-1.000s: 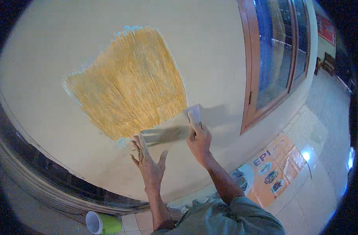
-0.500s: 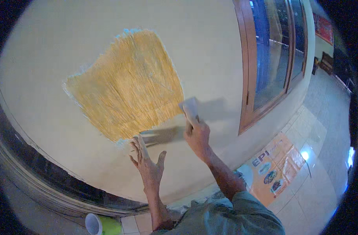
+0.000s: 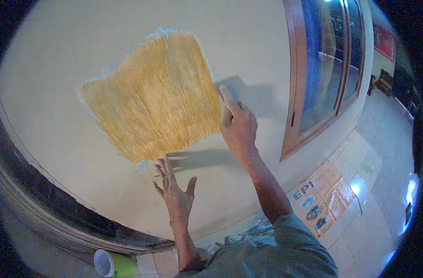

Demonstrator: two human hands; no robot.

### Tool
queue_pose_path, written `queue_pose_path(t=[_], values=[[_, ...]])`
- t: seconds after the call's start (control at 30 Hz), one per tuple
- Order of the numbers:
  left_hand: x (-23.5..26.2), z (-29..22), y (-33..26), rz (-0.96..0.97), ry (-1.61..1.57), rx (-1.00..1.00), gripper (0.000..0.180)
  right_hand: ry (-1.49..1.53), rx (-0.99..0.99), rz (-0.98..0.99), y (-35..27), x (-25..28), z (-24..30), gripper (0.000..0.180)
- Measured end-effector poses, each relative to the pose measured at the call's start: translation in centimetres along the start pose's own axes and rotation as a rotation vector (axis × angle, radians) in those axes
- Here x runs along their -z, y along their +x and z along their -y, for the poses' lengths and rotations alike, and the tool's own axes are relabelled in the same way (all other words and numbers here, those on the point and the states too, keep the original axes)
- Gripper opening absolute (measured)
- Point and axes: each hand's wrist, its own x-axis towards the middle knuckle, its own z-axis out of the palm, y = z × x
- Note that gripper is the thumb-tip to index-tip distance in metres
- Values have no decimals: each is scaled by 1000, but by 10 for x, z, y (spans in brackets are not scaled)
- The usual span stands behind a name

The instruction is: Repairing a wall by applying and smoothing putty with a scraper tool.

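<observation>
Head view, right grip (image 3: 239,126) pinching thin tool (image 3: 218,89), long axis seemingly up-left, left hand (image 3: 177,194) spread

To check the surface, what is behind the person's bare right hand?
Around the right hand, beige wall, grey shadow and the rough ochre patch show; whatever the hand covers is hidden.

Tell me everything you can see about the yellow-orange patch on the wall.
The yellow-orange patch is an uneven, roughly four-sided area on the pale wall, streaked with dark lines and partly fringed by ragged bluish-white edges. Its material is unclear. The right hand is at its right edge, the left hand by its lower edge; contact is hard to tell.
</observation>
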Motion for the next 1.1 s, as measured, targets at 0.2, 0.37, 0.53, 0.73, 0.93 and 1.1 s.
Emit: queue_pose_path(t=[0.2, 0.37, 0.53, 0.73, 0.93, 1.1], values=[[-4, -2, 0, -11, -5, -32, 102, 34, -28, 26, 10, 7, 12, 44], [2, -6, -1, -17, 6, -37, 101, -51, -52, 62, 52, 10, 28, 44], [0, 2, 1, -15, -14, -45, 102, -42, 12, 47, 22, 7, 14, 45], [-2, -4, 0, 1, 10, -35, 103, 9, -54, 75, 34, 16, 18, 47], [-3, 1, -2, -15, 5, -6, 103, 46, -52, 143, 22, 8, 18, 50], [-9, 0, -6, 8, -21, -23, 102, 99, -117, 170, -89, -11, -23, 65]])
